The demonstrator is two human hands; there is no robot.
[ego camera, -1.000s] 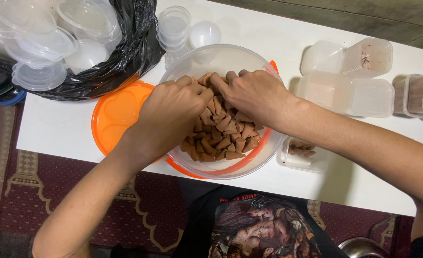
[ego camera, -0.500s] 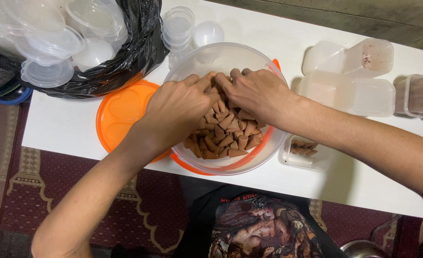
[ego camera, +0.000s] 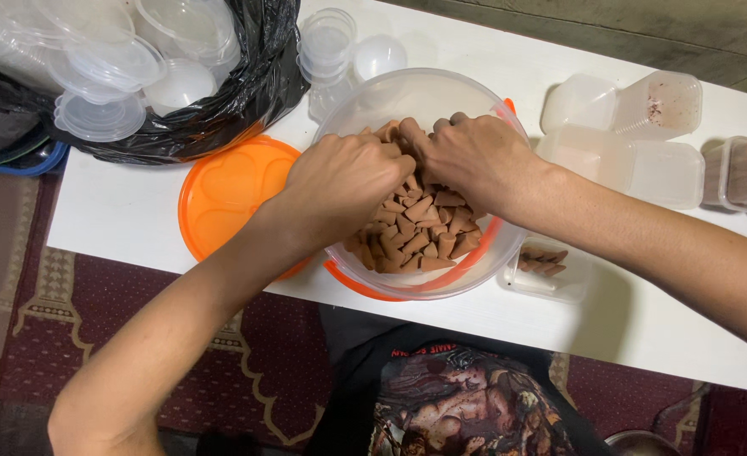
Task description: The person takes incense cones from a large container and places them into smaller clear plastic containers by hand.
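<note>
Both hands, the left hand (ego camera: 344, 181) and the right hand (ego camera: 475, 156), dig into brown cone-shaped pieces (ego camera: 420, 232) inside the big clear plastic tub (ego camera: 407, 93) on the white counter (ego camera: 120, 215). Each grip is curled around cones. The tub overhangs the counter's edge; I think pressing could tip it.

both hands (ego camera: 415, 173) in tub (ego camera: 441, 91) of brown cones (ego camera: 420, 232)

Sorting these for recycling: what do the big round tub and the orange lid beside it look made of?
The big round tub looks like clear, glossy plastic: the table shows through its wall. The orange lid appears opaque moulded plastic, smooth with a slight sheen and pressed-in shapes.
</note>
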